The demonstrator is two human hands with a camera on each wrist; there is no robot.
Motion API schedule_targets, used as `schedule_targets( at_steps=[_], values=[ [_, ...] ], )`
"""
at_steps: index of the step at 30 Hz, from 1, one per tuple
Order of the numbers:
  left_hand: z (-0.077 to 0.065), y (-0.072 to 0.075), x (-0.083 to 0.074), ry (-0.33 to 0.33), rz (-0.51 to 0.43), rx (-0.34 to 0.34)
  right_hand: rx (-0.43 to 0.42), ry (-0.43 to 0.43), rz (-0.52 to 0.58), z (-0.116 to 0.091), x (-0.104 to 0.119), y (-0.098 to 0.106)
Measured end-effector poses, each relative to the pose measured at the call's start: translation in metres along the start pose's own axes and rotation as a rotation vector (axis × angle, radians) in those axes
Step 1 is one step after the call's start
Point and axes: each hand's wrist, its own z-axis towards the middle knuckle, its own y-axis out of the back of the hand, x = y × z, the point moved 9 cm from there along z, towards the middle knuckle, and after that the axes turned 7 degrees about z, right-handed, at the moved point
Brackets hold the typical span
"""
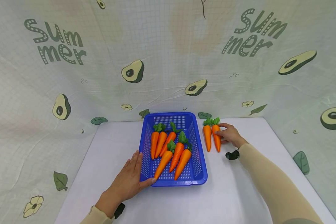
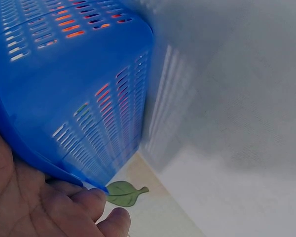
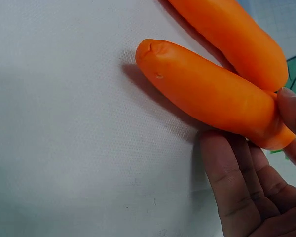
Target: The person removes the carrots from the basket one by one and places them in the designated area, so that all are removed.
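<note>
A blue plastic basket with slotted walls stands on the white table, and several orange carrots with green tops lie inside it. My left hand rests on the basket's near left corner, its fingers along the left rim and the thumb at the front rim. The left wrist view shows the fingertips against the rim of the basket. Right of the basket lie two carrots side by side. With thumb and fingers, my right hand pinches the right-hand carrot near its leafy end; the other carrot lies just left of it.
The white table meets a hanging cloth printed with avocados and leaves along its back edge. More of that cloth hangs at both sides. A black strap piece shows at the right wrist.
</note>
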Motion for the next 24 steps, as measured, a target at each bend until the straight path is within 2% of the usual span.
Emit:
schedule_targets(
  at_steps=[16,24],
  values=[
    [0.000,0.001,-0.001,-0.009,-0.006,-0.005,-0.027,-0.006,-0.008,0.000,-0.003,-0.001],
    [0.000,0.002,-0.001,-0.011,-0.012,-0.015,-0.076,0.040,-0.064,-0.007,0.006,0.008]
  ],
)
